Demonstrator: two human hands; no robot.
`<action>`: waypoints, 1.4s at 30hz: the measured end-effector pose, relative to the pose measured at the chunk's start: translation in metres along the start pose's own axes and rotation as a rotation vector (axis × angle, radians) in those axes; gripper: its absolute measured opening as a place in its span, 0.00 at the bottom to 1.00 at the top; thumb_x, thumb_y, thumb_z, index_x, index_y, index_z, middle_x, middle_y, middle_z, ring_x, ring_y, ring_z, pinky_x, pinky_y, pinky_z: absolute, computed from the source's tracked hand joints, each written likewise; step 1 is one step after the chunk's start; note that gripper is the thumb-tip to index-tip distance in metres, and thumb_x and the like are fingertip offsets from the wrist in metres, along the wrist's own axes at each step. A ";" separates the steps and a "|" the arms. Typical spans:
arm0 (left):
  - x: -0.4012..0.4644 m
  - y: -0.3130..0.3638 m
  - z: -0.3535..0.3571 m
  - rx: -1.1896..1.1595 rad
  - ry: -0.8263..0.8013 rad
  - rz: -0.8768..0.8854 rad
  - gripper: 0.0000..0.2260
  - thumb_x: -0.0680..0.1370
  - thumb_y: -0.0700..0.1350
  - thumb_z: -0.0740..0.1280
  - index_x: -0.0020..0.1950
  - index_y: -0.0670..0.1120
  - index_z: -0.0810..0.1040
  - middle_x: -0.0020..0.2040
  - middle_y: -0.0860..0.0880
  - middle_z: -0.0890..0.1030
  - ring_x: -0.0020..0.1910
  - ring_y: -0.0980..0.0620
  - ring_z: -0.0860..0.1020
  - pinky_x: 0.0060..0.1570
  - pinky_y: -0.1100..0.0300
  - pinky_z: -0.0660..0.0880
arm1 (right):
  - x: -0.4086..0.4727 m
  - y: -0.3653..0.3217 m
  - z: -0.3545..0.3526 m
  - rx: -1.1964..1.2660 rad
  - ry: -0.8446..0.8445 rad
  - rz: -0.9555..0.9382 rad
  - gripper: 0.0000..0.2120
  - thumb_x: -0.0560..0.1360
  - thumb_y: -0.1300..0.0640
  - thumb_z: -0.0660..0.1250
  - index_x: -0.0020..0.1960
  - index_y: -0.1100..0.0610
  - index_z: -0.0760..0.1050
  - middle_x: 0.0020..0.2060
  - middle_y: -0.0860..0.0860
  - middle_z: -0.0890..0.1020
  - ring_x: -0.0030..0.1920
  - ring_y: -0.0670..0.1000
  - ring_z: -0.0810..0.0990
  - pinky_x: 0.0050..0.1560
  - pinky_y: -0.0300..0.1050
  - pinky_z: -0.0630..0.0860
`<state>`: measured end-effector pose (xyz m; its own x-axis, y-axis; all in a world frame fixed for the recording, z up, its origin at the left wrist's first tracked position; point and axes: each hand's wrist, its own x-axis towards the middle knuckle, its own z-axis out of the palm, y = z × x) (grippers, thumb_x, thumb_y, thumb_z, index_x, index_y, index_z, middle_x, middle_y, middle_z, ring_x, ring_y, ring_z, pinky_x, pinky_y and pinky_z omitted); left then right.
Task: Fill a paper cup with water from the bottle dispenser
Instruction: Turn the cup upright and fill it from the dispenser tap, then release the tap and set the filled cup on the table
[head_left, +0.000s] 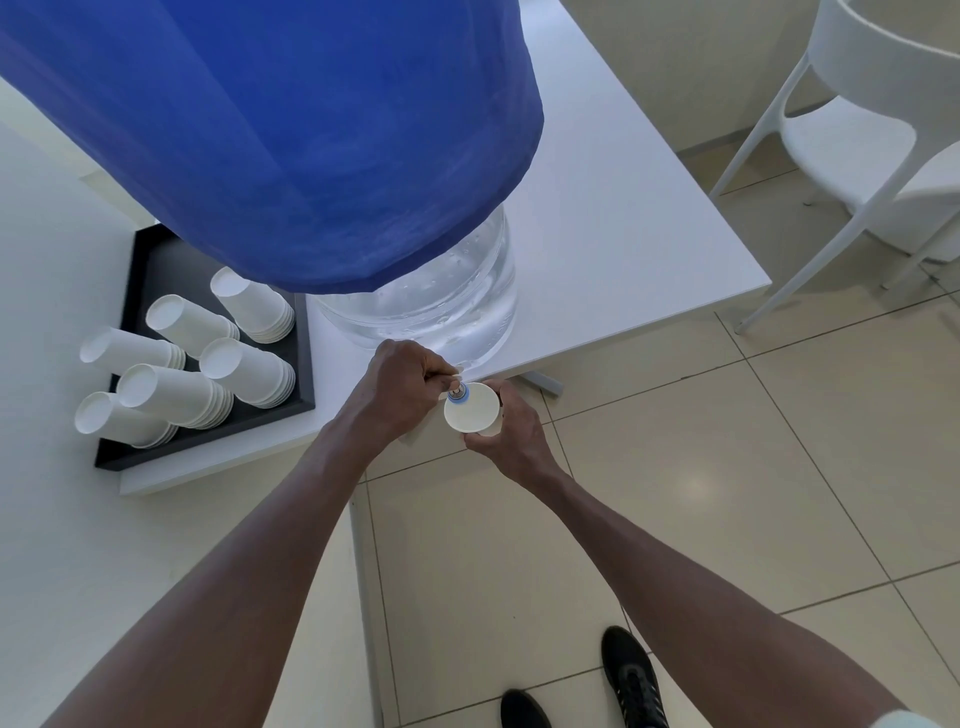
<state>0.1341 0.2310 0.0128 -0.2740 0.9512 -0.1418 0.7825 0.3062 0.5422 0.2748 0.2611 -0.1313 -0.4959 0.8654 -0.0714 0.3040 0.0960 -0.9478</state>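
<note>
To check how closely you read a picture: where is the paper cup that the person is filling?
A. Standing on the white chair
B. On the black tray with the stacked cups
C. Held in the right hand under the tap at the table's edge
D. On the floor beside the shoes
C: the right hand holds the paper cup under the tap, which the left hand works, at the edge of the table.

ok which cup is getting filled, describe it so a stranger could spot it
Start at the big water bottle under its blue cover on the white table. At its base by the table edge is the tap. The paper cup sits under it in the right hand: single, mouth up, unlike the stacks on the black tray.
</note>
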 end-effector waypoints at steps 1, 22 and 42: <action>0.000 0.000 0.000 0.002 0.000 0.002 0.07 0.73 0.37 0.71 0.49 0.42 0.86 0.43 0.43 0.87 0.28 0.73 0.74 0.31 0.78 0.65 | 0.000 0.000 0.000 -0.002 -0.001 -0.002 0.28 0.62 0.58 0.78 0.60 0.53 0.72 0.52 0.47 0.80 0.50 0.48 0.77 0.45 0.33 0.71; -0.006 -0.001 0.003 0.052 0.012 0.034 0.06 0.74 0.40 0.70 0.47 0.43 0.87 0.40 0.45 0.87 0.29 0.59 0.76 0.34 0.70 0.73 | 0.000 -0.002 0.000 0.002 0.005 -0.005 0.28 0.62 0.58 0.78 0.60 0.52 0.72 0.51 0.47 0.80 0.50 0.48 0.78 0.46 0.36 0.73; -0.049 -0.001 0.027 0.387 -0.031 0.237 0.14 0.77 0.39 0.66 0.62 0.43 0.78 0.60 0.50 0.83 0.58 0.50 0.82 0.48 0.51 0.81 | -0.008 -0.004 -0.001 0.002 0.004 -0.023 0.29 0.62 0.59 0.79 0.60 0.52 0.73 0.51 0.47 0.81 0.48 0.46 0.78 0.46 0.33 0.72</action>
<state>0.1614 0.1852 -0.0032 -0.0502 0.9956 -0.0790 0.9745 0.0661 0.2143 0.2785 0.2539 -0.1263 -0.4994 0.8650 -0.0481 0.2911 0.1153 -0.9497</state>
